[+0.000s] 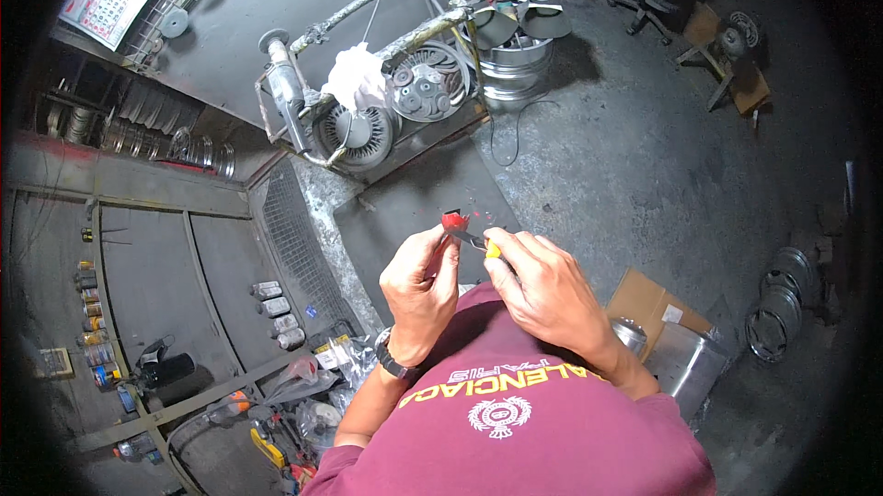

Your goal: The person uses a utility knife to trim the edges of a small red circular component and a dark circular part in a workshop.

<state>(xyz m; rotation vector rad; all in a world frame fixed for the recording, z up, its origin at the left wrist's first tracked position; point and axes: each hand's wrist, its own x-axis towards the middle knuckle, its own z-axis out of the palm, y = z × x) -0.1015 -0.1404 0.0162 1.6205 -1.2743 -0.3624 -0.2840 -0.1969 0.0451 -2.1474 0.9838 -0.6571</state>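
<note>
Pinching a small red cap (pixel 453 219) at its fingertips, the left hand (pixel 420 289) is clenched on it and holds it up before the chest, over the grey floor (pixel 635 174), with nothing carrying it. Just right of the cap, a thin tool (pixel 478 240) with a yellow handle runs from the cap down and rightward into the right hand (pixel 550 292), whose grip is closed on the handle. Its tip meets the cap; its long axis slants lower-right. Both hands sit level, nearly touching.
</note>
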